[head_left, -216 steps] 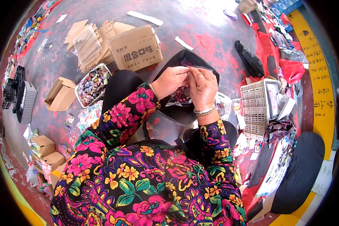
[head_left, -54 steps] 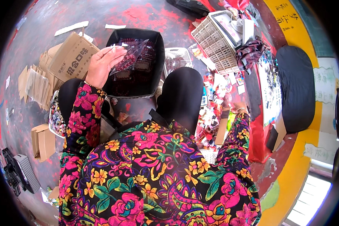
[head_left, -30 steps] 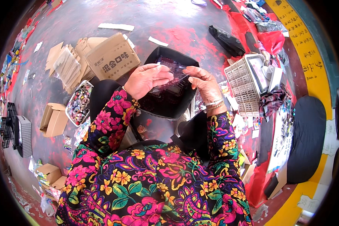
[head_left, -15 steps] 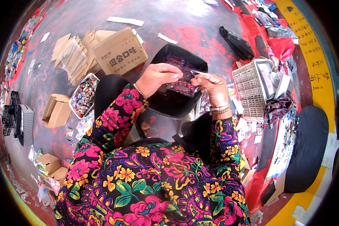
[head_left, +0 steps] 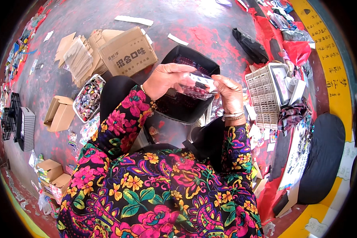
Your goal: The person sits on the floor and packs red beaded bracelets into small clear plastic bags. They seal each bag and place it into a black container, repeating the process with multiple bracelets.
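Note:
Between my two hands is a small see-through plastic bag (head_left: 196, 93) with a white strip (head_left: 202, 82) along its upper part. Dark red, bead-like pieces show in or behind the plastic. My left hand (head_left: 162, 82) pinches the bag's left side, thumb and fingers closed. On the other side my right hand (head_left: 230, 95) grips the right end of the white strip with bent fingers. Just beneath both hands stands a black open box (head_left: 180, 111). More dark red pieces lie inside it, partly hidden by the bag and hands.
A printed cardboard box (head_left: 127, 53) and flattened cartons (head_left: 77, 59) lie at the far left. Nearer sits a white basket (head_left: 80, 112) of small colourful items beside an open carton (head_left: 59, 113). A cream plastic crate (head_left: 261, 97) stands at right, and a black bag (head_left: 250, 45) lies beyond it.
The bag has turned so that its white strip now faces up. My left hand has moved slightly right and up, and the right fingers have shifted along the strip's end.

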A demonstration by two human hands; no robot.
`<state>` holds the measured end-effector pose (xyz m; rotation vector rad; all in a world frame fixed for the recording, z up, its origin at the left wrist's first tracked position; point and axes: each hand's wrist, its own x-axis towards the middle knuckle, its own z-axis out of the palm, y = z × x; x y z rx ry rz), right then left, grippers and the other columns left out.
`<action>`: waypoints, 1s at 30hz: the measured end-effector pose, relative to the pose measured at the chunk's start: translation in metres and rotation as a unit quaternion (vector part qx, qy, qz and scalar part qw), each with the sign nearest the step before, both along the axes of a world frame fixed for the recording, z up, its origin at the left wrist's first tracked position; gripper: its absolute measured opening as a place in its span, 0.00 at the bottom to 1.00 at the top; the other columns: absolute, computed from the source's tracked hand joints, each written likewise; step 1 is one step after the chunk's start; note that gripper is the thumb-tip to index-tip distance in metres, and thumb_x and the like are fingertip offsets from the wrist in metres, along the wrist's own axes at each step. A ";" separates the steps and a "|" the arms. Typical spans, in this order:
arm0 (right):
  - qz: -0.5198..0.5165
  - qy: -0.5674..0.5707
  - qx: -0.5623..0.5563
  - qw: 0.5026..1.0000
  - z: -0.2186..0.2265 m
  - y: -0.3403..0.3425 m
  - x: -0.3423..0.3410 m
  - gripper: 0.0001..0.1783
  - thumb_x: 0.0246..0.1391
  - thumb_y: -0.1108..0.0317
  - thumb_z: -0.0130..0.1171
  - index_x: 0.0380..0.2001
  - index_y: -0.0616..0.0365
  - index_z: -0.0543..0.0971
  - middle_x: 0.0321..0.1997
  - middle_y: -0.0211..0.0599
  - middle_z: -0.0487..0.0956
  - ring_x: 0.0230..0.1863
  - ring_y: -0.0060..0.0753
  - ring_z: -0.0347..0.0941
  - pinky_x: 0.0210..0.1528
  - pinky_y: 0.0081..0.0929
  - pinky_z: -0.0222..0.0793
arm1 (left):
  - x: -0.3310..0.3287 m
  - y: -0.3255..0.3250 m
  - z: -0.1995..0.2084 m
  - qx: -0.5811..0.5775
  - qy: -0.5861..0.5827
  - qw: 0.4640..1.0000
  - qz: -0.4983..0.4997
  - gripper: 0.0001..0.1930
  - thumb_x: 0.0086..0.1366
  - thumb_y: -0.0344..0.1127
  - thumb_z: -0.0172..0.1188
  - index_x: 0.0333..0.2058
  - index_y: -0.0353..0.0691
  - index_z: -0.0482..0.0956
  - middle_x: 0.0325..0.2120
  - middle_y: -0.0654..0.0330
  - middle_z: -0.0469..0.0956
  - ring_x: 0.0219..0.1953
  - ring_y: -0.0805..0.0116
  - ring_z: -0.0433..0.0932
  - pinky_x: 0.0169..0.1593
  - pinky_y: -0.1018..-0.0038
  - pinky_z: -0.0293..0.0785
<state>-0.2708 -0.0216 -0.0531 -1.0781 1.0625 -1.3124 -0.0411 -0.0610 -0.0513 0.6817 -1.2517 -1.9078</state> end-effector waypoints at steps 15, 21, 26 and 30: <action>0.113 -0.028 -0.067 0.991 -0.003 -0.001 -0.010 0.07 0.53 0.73 0.52 0.31 0.65 0.77 0.36 0.47 0.78 0.34 0.35 0.77 0.26 0.18 0.68 | 0.003 -0.005 -0.009 0.008 0.121 0.993 -0.012 0.09 0.64 0.30 0.46 0.39 0.35 0.73 0.35 0.50 0.78 0.39 0.61 0.79 0.32 0.79 0.75; 0.086 -0.011 -0.057 0.995 0.003 0.001 -0.006 0.10 0.47 0.83 0.47 0.25 0.64 0.78 0.36 0.43 0.79 0.32 0.29 0.76 0.28 0.19 0.66 | -0.001 -0.003 -0.008 -0.046 0.022 0.998 0.034 0.08 0.63 0.26 0.50 0.41 0.36 0.73 0.35 0.54 0.79 0.39 0.67 0.79 0.32 0.79 0.75; 0.012 0.032 -0.061 0.998 0.005 -0.005 -0.008 0.12 0.45 0.84 0.44 0.24 0.62 0.78 0.39 0.42 0.79 0.36 0.29 0.75 0.32 0.17 0.66 | -0.004 -0.002 -0.005 -0.073 0.003 0.996 0.058 0.13 0.63 0.25 0.50 0.47 0.37 0.70 0.35 0.56 0.79 0.39 0.68 0.79 0.33 0.80 0.75; -0.053 0.077 -0.055 0.994 0.013 -0.007 0.005 0.14 0.48 0.82 0.51 0.40 0.61 0.77 0.42 0.34 0.77 0.41 0.22 0.72 0.42 0.19 0.66 | -0.006 0.000 -0.013 -0.113 -0.042 0.991 0.064 0.15 0.63 0.24 0.50 0.50 0.37 0.68 0.35 0.56 0.79 0.39 0.71 0.78 0.34 0.80 0.74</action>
